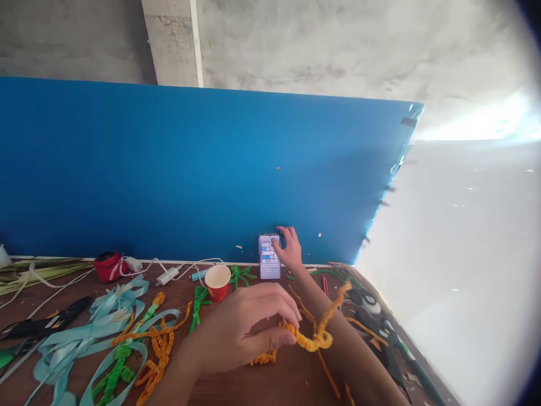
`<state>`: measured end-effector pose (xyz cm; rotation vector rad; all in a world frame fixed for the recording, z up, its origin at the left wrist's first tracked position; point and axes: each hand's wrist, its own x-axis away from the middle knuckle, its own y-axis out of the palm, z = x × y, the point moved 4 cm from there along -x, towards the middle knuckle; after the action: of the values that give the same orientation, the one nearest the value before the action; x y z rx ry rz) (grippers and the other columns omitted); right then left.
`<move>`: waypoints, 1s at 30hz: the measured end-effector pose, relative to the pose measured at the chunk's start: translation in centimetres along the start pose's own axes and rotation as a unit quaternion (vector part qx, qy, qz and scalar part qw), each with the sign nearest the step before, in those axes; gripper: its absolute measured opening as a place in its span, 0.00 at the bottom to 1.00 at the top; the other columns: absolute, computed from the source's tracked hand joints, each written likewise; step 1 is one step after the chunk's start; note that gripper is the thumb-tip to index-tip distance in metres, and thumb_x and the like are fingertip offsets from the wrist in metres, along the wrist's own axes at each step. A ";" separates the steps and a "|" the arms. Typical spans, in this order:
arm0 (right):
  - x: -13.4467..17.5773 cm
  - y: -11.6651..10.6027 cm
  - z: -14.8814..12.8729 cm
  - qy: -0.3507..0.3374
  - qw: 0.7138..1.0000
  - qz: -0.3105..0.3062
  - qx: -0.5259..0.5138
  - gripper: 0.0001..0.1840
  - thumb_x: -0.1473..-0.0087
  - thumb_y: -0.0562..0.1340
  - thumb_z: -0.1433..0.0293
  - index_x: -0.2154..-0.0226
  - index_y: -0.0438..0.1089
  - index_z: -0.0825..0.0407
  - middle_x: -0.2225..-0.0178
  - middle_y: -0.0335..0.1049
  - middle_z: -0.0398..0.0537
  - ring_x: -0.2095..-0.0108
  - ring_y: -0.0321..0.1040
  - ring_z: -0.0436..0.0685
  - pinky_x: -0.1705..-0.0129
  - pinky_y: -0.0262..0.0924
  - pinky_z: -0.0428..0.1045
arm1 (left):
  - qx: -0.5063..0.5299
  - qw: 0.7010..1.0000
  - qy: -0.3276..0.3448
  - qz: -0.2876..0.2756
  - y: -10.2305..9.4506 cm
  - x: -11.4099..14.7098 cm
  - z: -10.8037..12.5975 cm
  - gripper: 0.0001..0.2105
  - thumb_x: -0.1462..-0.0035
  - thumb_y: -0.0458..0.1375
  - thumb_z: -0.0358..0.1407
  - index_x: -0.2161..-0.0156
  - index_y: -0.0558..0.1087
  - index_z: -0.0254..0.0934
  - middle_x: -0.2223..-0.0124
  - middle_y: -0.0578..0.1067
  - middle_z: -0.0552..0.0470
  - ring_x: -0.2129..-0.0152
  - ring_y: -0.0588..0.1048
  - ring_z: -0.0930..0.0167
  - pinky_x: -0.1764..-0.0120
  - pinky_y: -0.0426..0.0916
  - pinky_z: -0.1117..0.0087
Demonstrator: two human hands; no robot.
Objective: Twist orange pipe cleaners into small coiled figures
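My left hand (253, 318) pinches a twisted orange pipe cleaner (313, 341) between thumb and fingers; one end curls up to the right. Another coiled orange piece (265, 357) shows just below this hand. Farther off, my right hand (291, 248) is at a phone (269, 265) that stands upright against the blue panel. Its thumb lies over the upper part of the lit screen, and the other fingers are spread near the phone's top right corner. Small icons and boxes fill the screen, too small to read.
A red paper cup (218, 286) stands left of the phone. Light blue ribbon (84, 332), green pipe-cleaner shapes (120, 358) and orange ones (160, 349) lie at left, near a black tool (63, 318). A charger (168, 276) with white cable lies behind. Dark tools (372, 321) lie at right.
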<state>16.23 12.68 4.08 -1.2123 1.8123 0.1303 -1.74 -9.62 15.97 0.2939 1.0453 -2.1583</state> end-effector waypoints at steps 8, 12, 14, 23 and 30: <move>-0.4 -0.3 1.2 -0.011 1.000 -0.018 0.005 0.16 0.39 0.56 0.61 0.58 0.75 0.50 0.59 0.65 0.50 0.57 0.65 0.59 0.56 0.63 0.52 | 0.007 0.998 -0.054 0.017 -1.7 0.2 0.3 0.03 0.36 0.58 0.33 0.58 0.74 0.38 0.58 0.78 0.51 0.58 0.75 0.72 0.54 0.66 0.73; -0.1 -0.2 1.1 -0.019 0.999 -0.025 0.019 0.15 0.42 0.60 0.59 0.57 0.74 0.49 0.58 0.64 0.50 0.56 0.64 0.60 0.55 0.61 0.53 | -0.045 0.995 -0.080 0.022 -2.1 0.9 1.3 0.05 0.34 0.55 0.35 0.57 0.73 0.39 0.58 0.78 0.53 0.59 0.74 0.73 0.54 0.64 0.73; -0.1 0.0 1.0 -0.014 0.999 -0.021 0.024 0.15 0.45 0.62 0.59 0.57 0.73 0.49 0.58 0.63 0.51 0.55 0.62 0.62 0.56 0.60 0.54 | -0.069 0.994 -0.084 0.012 -1.9 1.1 1.8 0.05 0.33 0.54 0.35 0.57 0.72 0.39 0.60 0.78 0.53 0.61 0.73 0.73 0.57 0.63 0.73; -1.6 -0.9 0.6 0.067 0.996 -0.024 -0.054 0.15 0.42 0.57 0.58 0.69 0.72 0.51 0.64 0.68 0.50 0.63 0.66 0.58 0.59 0.62 0.53 | -0.088 0.991 -0.103 0.012 -2.0 0.7 1.4 0.09 0.31 0.50 0.35 0.59 0.73 0.39 0.58 0.75 0.53 0.61 0.72 0.73 0.57 0.63 0.74; 0.3 -11.4 -2.9 0.144 0.983 -0.056 -0.102 0.20 0.41 0.58 0.53 0.66 0.73 0.52 0.72 0.72 0.47 0.72 0.68 0.54 0.69 0.63 0.49 | 0.022 0.970 -0.192 0.149 -2.8 0.5 -1.2 0.08 0.33 0.52 0.39 0.60 0.73 0.41 0.61 0.76 0.54 0.65 0.72 0.72 0.64 0.64 0.73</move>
<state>23.23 5.16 9.79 -1.5397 2.0112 0.0816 -4.15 -7.78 16.68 0.0422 0.6859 -1.8692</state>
